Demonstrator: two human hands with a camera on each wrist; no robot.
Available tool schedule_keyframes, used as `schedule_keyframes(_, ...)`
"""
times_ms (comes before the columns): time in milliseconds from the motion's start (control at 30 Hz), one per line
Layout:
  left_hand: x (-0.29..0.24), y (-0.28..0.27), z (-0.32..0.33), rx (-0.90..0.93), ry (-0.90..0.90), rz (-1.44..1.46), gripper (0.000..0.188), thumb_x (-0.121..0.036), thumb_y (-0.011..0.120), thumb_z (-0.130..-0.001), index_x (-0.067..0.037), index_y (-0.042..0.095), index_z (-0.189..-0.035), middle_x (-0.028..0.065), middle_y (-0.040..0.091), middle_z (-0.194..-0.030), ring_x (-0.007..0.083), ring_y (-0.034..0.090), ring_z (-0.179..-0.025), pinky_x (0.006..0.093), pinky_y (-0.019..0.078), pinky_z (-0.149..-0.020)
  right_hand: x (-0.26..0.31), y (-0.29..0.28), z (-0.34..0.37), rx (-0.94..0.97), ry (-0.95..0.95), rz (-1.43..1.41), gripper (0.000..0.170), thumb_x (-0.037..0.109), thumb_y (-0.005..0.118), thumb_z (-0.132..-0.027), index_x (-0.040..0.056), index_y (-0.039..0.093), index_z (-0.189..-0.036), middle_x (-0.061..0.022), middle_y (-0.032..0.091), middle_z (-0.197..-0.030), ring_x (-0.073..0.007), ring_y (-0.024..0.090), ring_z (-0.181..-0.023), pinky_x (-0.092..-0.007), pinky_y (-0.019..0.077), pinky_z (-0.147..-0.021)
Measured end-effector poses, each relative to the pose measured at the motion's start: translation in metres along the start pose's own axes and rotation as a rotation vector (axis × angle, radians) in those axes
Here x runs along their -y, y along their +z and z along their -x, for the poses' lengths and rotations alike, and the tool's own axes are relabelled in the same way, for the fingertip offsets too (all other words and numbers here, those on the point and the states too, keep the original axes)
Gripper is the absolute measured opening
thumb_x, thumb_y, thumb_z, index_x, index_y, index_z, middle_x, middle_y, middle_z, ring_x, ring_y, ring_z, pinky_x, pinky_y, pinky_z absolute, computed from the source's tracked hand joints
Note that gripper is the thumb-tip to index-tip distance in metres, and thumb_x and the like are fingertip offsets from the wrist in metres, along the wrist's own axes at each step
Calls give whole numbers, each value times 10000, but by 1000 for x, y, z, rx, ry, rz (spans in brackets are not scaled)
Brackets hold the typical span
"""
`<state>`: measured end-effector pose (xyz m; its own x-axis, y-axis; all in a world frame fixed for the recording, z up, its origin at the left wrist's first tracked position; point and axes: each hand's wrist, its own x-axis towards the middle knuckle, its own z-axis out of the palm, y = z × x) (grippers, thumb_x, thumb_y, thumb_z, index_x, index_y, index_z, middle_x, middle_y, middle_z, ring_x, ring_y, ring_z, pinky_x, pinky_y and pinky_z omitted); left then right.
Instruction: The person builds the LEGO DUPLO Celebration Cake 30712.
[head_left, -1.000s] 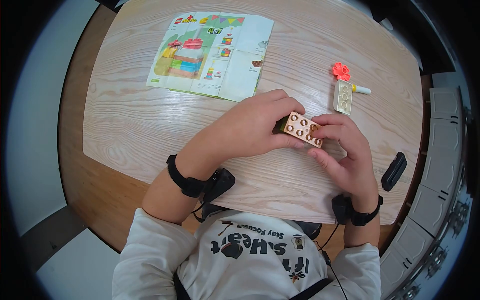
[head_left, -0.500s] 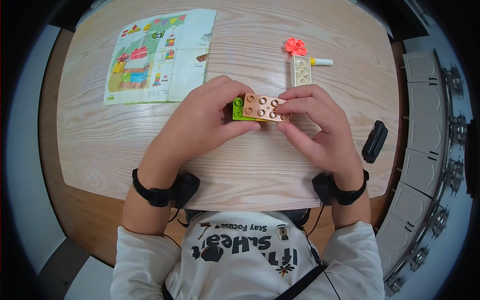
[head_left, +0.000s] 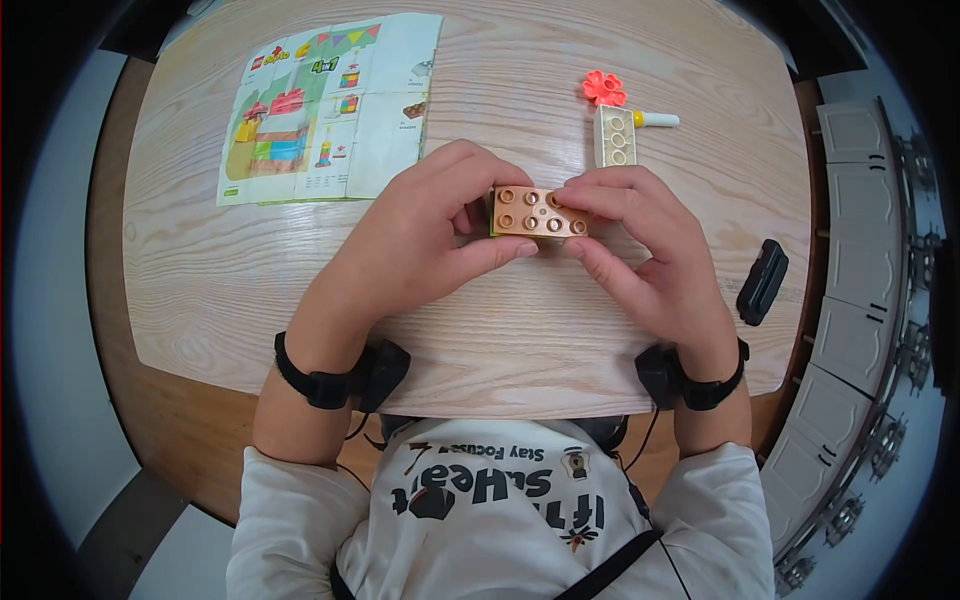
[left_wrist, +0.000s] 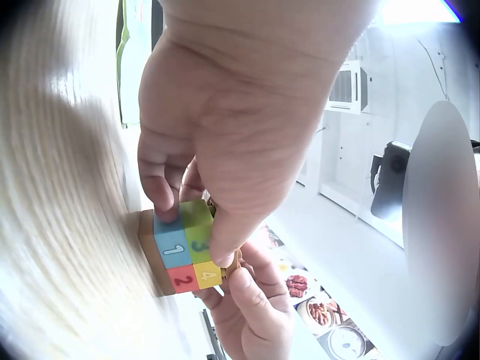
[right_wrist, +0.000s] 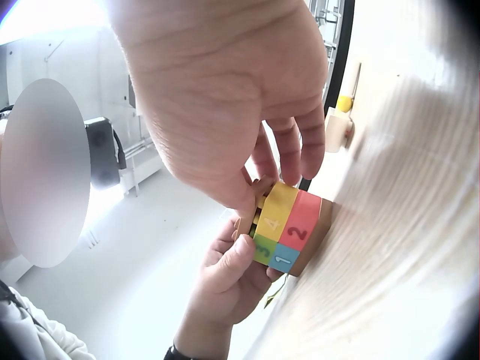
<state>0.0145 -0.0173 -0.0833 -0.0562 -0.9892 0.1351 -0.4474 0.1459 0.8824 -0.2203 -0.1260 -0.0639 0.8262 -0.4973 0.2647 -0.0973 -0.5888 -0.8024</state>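
Observation:
My left hand grips the left end of a small stack of toy building bricks, thumb in front and fingers behind. The stack has a brown brick at the bottom, then blue "1" and red "2" bricks, then green "3" and yellow "4" ones. On top lies a copper-tan brick with two rows of studs. My right hand pinches its right end between thumb and fingers. In the right wrist view, a gap shows between it and the yellow brick.
A printed building leaflet lies at the table's back left. Farther right are a coral flower piece, a cream brick and a white candle-like piece with a yellow base. A black object lies near the right edge.
The tan brick has shifted left over the stack and lined up with it, now covering the green brick's studs that showed half a second ago. Both hands keep their grip.

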Motion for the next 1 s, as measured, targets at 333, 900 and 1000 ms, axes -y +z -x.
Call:
schedule_keyframes(333,-2,0,0,-32,23,8,449,-50,894,-796,-77,696,-1198,41,628,-1045,148,620,-840,273,534,-730,-3,1,1,10,-16,51,369,17,774,-905,74,724,-1266,-117,683,-1214,-272,691,-1045,-334,572,-883)
schedule_keyframes(900,-1,-2,1,-57,24,27,346,-110,907,-822,-56,713,-1104,29,568,-946,140,567,-796,269,508,-713,-4,3,1,3,27,0,361,7,777,-901,75,730,-1253,-109,689,-1148,-250,694,-1002,-317,565,-855)
schedule_keyframes(1000,0,-1,0,-55,38,28,341,-114,906,-828,-48,707,-1097,32,563,-949,137,561,-791,268,508,-712,-3,3,-1,-2,24,8,348,3,771,-903,63,728,-1243,-102,673,-1089,-247,682,-965,-321,561,-840)
